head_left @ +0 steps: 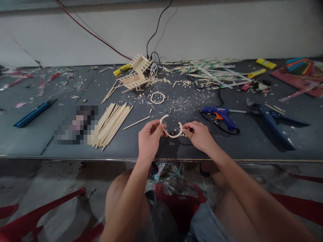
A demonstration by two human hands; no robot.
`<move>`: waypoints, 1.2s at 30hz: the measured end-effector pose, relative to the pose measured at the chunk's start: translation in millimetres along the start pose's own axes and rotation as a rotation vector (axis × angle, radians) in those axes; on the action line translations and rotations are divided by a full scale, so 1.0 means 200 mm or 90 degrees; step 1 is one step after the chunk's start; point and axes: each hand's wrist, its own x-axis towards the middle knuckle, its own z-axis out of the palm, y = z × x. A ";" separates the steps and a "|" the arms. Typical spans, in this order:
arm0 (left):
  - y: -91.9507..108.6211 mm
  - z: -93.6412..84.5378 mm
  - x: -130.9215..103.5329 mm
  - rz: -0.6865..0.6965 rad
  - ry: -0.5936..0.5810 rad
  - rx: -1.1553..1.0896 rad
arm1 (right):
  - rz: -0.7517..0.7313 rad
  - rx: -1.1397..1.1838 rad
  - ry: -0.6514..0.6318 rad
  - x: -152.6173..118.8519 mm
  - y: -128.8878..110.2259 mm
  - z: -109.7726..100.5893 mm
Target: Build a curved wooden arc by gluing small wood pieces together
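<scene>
Between my hands is a curved, unclosed ring of short wooden stick pieces (173, 136), its gap facing away from me. My left hand (149, 136) pinches its left side between thumb and fingers. On the right end, my right hand (198, 134) grips with its fingertips. Beyond them lies a closed ring of stick pieces (158, 103) on the dark table (121, 141). A single wooden stick (136, 123) rests just left of my hands, beside a bundle of sticks (113, 124). To the right is a blue glue gun (219, 116) with a glue stick in its back.
A small wooden stick model (137, 74) stands at the back. Blue-handled pliers or cutters (274, 122) lie far right, a blue utility knife (35, 113) far left. Packaged sticks (209, 72), yellow tubes (266, 63) and scraps cover the rear. A black cord (219, 92) crosses the table.
</scene>
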 end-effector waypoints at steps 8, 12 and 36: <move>0.01 0.03 -0.01 -0.025 -0.020 -0.013 | 0.143 0.391 0.019 -0.03 0.01 -0.09; 0.01 0.05 -0.02 -0.038 -0.034 -0.022 | 0.196 0.570 -0.016 -0.05 0.02 -0.14; -0.04 0.12 -0.09 0.113 -0.133 0.198 | 0.201 0.738 0.058 -0.11 -0.04 -0.14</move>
